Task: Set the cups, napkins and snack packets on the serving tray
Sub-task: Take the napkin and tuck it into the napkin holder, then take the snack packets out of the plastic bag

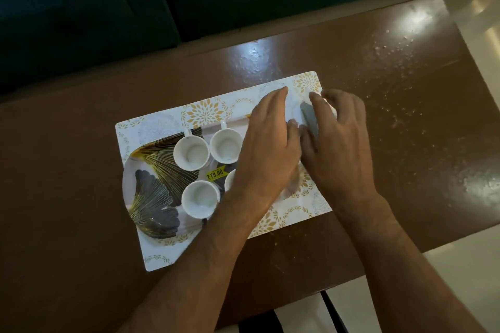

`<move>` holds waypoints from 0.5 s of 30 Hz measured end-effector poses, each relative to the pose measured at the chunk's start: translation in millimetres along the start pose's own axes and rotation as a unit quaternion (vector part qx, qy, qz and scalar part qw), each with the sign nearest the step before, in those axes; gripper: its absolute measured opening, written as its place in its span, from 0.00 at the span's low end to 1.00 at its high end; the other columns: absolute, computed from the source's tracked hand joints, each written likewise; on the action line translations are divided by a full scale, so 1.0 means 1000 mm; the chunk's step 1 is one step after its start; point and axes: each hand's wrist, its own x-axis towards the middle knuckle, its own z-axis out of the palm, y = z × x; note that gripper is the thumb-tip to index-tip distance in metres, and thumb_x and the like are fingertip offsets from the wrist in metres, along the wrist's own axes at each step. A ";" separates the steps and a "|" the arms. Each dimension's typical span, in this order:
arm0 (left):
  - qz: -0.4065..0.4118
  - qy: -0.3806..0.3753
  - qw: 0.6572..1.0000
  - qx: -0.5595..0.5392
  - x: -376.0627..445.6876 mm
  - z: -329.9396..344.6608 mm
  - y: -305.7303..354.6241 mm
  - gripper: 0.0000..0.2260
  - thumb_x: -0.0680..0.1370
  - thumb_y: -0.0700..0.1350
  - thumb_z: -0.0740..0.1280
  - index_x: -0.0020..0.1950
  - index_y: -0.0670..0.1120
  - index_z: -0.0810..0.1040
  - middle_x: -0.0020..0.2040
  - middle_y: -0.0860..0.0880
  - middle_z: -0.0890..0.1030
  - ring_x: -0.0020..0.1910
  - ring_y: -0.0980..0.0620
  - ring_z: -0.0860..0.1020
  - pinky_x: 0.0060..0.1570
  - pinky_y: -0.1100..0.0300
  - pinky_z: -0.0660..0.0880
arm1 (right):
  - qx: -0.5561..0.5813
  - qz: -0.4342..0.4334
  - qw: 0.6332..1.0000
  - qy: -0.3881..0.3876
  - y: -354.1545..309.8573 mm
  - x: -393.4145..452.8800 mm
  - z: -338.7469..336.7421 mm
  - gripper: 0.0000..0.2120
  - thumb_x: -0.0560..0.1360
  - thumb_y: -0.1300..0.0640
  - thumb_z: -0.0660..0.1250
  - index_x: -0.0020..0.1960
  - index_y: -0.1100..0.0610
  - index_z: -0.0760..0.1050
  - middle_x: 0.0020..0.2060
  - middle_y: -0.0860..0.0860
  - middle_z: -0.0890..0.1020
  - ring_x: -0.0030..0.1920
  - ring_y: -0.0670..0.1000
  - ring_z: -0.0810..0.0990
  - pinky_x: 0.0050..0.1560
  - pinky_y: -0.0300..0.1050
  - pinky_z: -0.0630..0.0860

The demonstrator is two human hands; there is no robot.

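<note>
Fingers of both hands are spread and curled over something pale at the right end of the tray: my left hand [266, 143] lies flat with its fingers reaching toward the upper right of the frame, and my right hand [335, 140] arches over a whitish, folded-looking piece with a grey edge, probably a napkin [308, 119], though I cannot tell whether either hand actually grips it. As I judge it, the cups are done: three white cups [191, 153] stand clear on the serving tray [151, 197] at centre left, and a fourth peeks out beside my left wrist. The tray sits on a patterned placemat [305, 81] on the brown table [81, 170]. Snack packets I see nowhere, so they seem still to come. My hands hide the tray's right half.
</note>
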 end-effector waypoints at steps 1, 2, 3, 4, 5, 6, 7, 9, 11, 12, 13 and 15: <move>0.022 0.015 0.998 0.055 -0.002 -0.010 -0.008 0.23 0.86 0.43 0.60 0.82 0.44 0.65 0.80 0.46 0.69 0.79 0.48 0.67 0.78 0.50 0.69 | -0.010 -0.015 1.000 -0.011 -0.009 0.000 0.002 0.23 0.83 0.53 0.65 0.73 0.63 0.72 0.69 0.63 0.75 0.71 0.62 0.72 0.69 0.56 0.74; 0.043 0.033 0.993 0.109 -0.004 -0.021 -0.016 0.23 0.86 0.43 0.60 0.82 0.42 0.65 0.80 0.44 0.69 0.80 0.47 0.67 0.79 0.50 0.68 | -0.025 -0.030 0.999 -0.023 -0.020 0.001 0.005 0.24 0.84 0.50 0.63 0.75 0.63 0.71 0.71 0.63 0.74 0.74 0.63 0.70 0.71 0.57 0.73; 0.063 0.049 0.984 0.160 -0.006 -0.030 -0.024 0.23 0.86 0.44 0.60 0.81 0.41 0.65 0.80 0.42 0.69 0.80 0.45 0.67 0.79 0.48 0.67 | -0.042 -0.043 0.998 -0.034 -0.029 0.001 0.006 0.25 0.84 0.48 0.61 0.76 0.63 0.69 0.73 0.64 0.72 0.75 0.63 0.68 0.74 0.58 0.71; 0.074 0.062 0.974 0.203 -0.009 -0.041 -0.033 0.24 0.86 0.45 0.60 0.81 0.41 0.64 0.80 0.41 0.69 0.80 0.43 0.67 0.79 0.46 0.67 | -0.060 -0.057 0.996 -0.046 -0.041 0.000 0.008 0.26 0.84 0.48 0.62 0.76 0.63 0.68 0.74 0.65 0.71 0.77 0.64 0.67 0.76 0.60 0.69; 0.073 0.069 0.967 0.234 -0.013 -0.052 -0.043 0.24 0.86 0.47 0.60 0.82 0.41 0.64 0.81 0.41 0.69 0.81 0.42 0.67 0.80 0.45 0.66 | -0.075 -0.071 0.993 -0.058 -0.054 -0.001 0.011 0.28 0.83 0.47 0.62 0.77 0.63 0.67 0.75 0.65 0.70 0.78 0.65 0.66 0.77 0.61 0.67; 0.066 0.072 0.963 0.252 -0.016 -0.064 -0.055 0.25 0.87 0.49 0.59 0.82 0.41 0.63 0.81 0.40 0.68 0.81 0.41 0.67 0.80 0.44 0.65 | -0.088 -0.083 0.990 -0.072 -0.067 -0.002 0.014 0.29 0.83 0.47 0.62 0.77 0.63 0.66 0.76 0.66 0.68 0.78 0.66 0.65 0.78 0.62 0.65; 0.058 0.076 0.960 0.265 -0.021 -0.077 -0.067 0.25 0.87 0.50 0.58 0.82 0.41 0.62 0.81 0.40 0.68 0.81 0.41 0.66 0.81 0.43 0.64 | -0.097 -0.094 0.987 -0.086 -0.080 -0.004 0.017 0.30 0.83 0.47 0.62 0.78 0.64 0.64 0.77 0.66 0.67 0.79 0.66 0.63 0.79 0.62 0.64; 0.045 0.085 0.953 0.288 -0.030 -0.102 -0.090 0.26 0.87 0.50 0.58 0.82 0.40 0.61 0.81 0.39 0.67 0.81 0.40 0.66 0.81 0.43 0.64 | -0.109 -0.113 0.981 -0.111 -0.104 -0.007 0.025 0.31 0.83 0.46 0.60 0.80 0.64 0.61 0.78 0.66 0.64 0.80 0.66 0.60 0.80 0.62 0.62; 0.027 0.092 0.949 0.299 -0.044 -0.129 -0.114 0.26 0.87 0.49 0.58 0.83 0.40 0.60 0.82 0.39 0.66 0.82 0.41 0.65 0.81 0.42 0.63 | -0.112 -0.130 0.977 -0.123 -0.131 -0.013 0.035 0.32 0.84 0.45 0.59 0.81 0.62 0.59 0.79 0.66 0.63 0.81 0.66 0.59 0.80 0.62 0.62; 0.015 0.094 0.949 0.299 -0.053 -0.143 -0.125 0.27 0.87 0.50 0.58 0.83 0.40 0.60 0.82 0.39 0.66 0.82 0.41 0.64 0.82 0.42 0.62 | -0.114 -0.138 0.976 -0.127 -0.146 -0.016 0.039 0.32 0.84 0.45 0.60 0.81 0.62 0.59 0.79 0.66 0.63 0.81 0.66 0.59 0.80 0.62 0.62; 0.006 0.095 0.949 0.301 -0.060 -0.154 -0.134 0.27 0.87 0.50 0.58 0.83 0.40 0.59 0.82 0.39 0.65 0.82 0.41 0.63 0.82 0.42 0.60 | -0.115 -0.144 0.974 -0.130 -0.159 -0.020 0.043 0.32 0.84 0.46 0.61 0.81 0.61 0.59 0.80 0.65 0.62 0.81 0.66 0.59 0.80 0.62 0.62; -0.015 0.102 0.946 0.309 -0.080 -0.181 -0.155 0.27 0.87 0.51 0.57 0.84 0.41 0.57 0.83 0.40 0.64 0.83 0.42 0.62 0.83 0.43 0.58 | -0.105 -0.164 0.971 -0.138 -0.193 -0.028 0.051 0.31 0.84 0.47 0.62 0.81 0.61 0.59 0.80 0.65 0.62 0.82 0.66 0.58 0.81 0.62 0.61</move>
